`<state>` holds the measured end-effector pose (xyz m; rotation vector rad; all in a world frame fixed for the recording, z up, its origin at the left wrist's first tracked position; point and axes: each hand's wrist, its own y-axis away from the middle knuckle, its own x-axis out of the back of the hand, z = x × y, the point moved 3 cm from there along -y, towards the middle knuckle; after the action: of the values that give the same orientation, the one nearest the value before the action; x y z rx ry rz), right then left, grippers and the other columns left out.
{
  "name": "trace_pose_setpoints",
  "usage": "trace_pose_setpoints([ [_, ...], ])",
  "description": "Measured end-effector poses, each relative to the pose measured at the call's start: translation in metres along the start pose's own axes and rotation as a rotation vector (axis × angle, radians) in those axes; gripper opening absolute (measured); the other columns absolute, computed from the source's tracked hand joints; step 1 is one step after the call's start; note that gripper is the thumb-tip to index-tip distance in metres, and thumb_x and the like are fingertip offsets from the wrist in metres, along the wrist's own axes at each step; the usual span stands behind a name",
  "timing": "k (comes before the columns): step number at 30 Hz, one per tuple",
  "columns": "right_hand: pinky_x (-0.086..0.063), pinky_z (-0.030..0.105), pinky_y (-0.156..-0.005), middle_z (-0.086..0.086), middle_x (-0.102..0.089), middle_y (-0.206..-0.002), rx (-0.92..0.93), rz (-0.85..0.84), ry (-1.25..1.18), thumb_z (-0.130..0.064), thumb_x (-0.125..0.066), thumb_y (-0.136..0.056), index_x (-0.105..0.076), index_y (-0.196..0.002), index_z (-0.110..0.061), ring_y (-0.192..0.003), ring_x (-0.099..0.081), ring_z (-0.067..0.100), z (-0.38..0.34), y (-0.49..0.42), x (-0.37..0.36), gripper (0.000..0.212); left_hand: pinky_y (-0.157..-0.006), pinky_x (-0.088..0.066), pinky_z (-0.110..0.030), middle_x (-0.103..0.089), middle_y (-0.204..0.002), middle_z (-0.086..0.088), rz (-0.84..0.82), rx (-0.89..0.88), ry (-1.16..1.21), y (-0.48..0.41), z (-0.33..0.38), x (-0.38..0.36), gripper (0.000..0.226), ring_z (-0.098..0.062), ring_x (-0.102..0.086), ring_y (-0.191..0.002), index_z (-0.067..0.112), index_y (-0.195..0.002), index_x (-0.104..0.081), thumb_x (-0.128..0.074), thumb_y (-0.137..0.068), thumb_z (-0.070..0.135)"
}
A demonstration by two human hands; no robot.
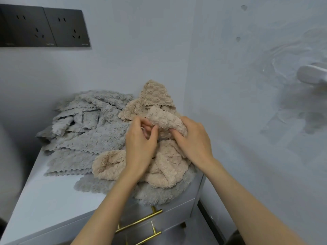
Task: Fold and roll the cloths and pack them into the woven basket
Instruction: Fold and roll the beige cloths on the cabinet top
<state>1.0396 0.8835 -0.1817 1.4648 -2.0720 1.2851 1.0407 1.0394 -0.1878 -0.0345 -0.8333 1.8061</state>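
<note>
Beige cloth (166,121) soft, limp | your right hand (192,138) grips it, left hand (139,144) pinches its end | take corners

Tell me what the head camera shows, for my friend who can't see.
The left hand and right hand grip a rolled beige cloth over a heap of beige cloths and grey cloths on a white cabinet. Gold drawer handles show below; dark wall sockets upper left.

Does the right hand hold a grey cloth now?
No, the right hand grips a beige cloth, partly rolled, above the pile.
</note>
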Motion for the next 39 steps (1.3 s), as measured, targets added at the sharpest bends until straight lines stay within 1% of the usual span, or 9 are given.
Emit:
trace_pose_setpoints([
  [3, -0.046, 0.036, -0.081, -0.010, -0.065, -0.112, 0.084, 0.110, 0.120, -0.040, -0.063, -0.087, -0.060, -0.121, -0.028, -0.099, -0.053, 0.019, -0.012, 0.004, 0.012, 0.037, -0.072, -0.049, -0.013, -0.064, -0.096, 0.007, -0.100, 0.229, 0.344, 0.004, 0.010, -0.002, 0.025, 0.005, -0.061, -0.080, 0.018, -0.103, -0.057, -0.062, -0.089, 0.038],
  [7, -0.045, 0.035, -0.074, -0.001, -0.067, -0.103, 0.252, 0.187, 0.213, -0.030, -0.074, -0.079, -0.064, -0.115, -0.015, -0.092, -0.056, 0.024, -0.029, 0.019, 0.021, 0.040, -0.087, -0.055, -0.026, -0.067, -0.107, -0.005, -0.200, 0.521, 0.800, 0.008, 0.013, 0.004, 0.039, -0.012, -0.067, -0.099, 0.003, -0.113, -0.056, -0.058, -0.091, 0.034],
  [15, -0.043, 0.031, -0.086, 0.001, -0.058, -0.117, 0.283, -0.033, 0.099, -0.045, -0.053, -0.093, -0.056, -0.125, -0.012, -0.106, -0.050, 0.018, -0.047, 0.043, 0.027, 0.046, -0.079, -0.058, -0.030, -0.064, -0.110, -0.018, -0.254, 0.675, 1.275, 0.017, 0.025, 0.022, 0.041, -0.024, -0.065, -0.098, -0.004, -0.122, -0.050, -0.054, -0.090, 0.021],
  [19, -0.040, 0.030, -0.086, -0.003, -0.049, -0.113, 0.248, -0.129, 0.032, -0.044, -0.045, -0.096, -0.048, -0.121, -0.015, -0.103, -0.044, 0.014, -0.042, 0.058, 0.037, 0.038, -0.084, -0.057, -0.038, -0.055, -0.130, -0.024, -0.334, 0.707, 1.328, 0.023, 0.032, 0.025, 0.059, -0.032, -0.058, -0.115, 0.000, -0.133, -0.043, -0.062, -0.080, 0.018],
  [24, -0.039, 0.023, -0.090, -0.007, -0.047, -0.120, 0.163, -0.251, -0.123, -0.035, -0.053, -0.095, -0.042, -0.123, -0.021, -0.110, -0.046, 0.005, -0.031, 0.073, 0.062, 0.033, -0.071, -0.059, -0.030, -0.069, -0.105, -0.015, -0.497, 0.706, 1.341, 0.040, 0.049, 0.018, 0.044, -0.022, -0.068, -0.095, -0.002, -0.118, -0.054, -0.061, -0.079, 0.016],
  [27, -0.040, 0.013, -0.071, -0.013, -0.054, -0.103, 0.057, -0.366, -0.244, -0.037, -0.056, -0.093, -0.036, -0.103, -0.031, -0.088, -0.055, -0.008, -0.023, 0.083, 0.082, 0.024, -0.065, -0.059, -0.028, -0.071, -0.096, -0.011, -0.551, 0.682, 1.316, 0.050, 0.065, 0.010, 0.033, -0.019, -0.070, -0.089, 0.000, -0.108, -0.056, -0.061, -0.078, 0.015],
  [31, -0.048, 0.025, -0.065, -0.010, -0.050, -0.096, -0.053, -0.405, -0.295, -0.043, -0.059, -0.091, -0.033, -0.100, -0.023, -0.074, -0.053, -0.004, -0.010, 0.101, 0.114, 0.034, -0.071, -0.060, -0.032, -0.070, -0.093, -0.010, -0.649, 0.638, 1.298, 0.066, 0.085, -0.003, 0.024, -0.018, -0.069, -0.090, 0.003, -0.099, -0.058, -0.062, -0.078, 0.015],
  [35, -0.040, 0.009, -0.057, -0.007, -0.048, -0.092, -0.138, -0.384, -0.369, -0.033, -0.065, -0.090, -0.038, -0.100, -0.018, -0.067, -0.047, -0.007, 0.004, 0.121, 0.145, 0.032, -0.069, -0.058, -0.030, -0.072, -0.093, -0.007, -0.746, 0.612, 1.241, 0.082, 0.106, -0.015, 0.028, -0.017, -0.069, -0.091, 0.003, -0.101, -0.059, -0.066, -0.078, 0.015],
  [39, -0.037, 0.008, -0.054, -0.002, -0.045, -0.087, -0.242, -0.375, -0.381, -0.023, -0.064, -0.091, -0.039, -0.101, -0.008, -0.062, -0.044, -0.006, 0.019, 0.144, 0.170, 0.030, -0.071, -0.057, -0.033, -0.071, -0.105, -0.011, -0.862, 0.648, 1.133, 0.099, 0.127, -0.031, 0.042, -0.021, -0.068, -0.099, 0.004, -0.107, -0.061, -0.075, -0.070, 0.019],
])
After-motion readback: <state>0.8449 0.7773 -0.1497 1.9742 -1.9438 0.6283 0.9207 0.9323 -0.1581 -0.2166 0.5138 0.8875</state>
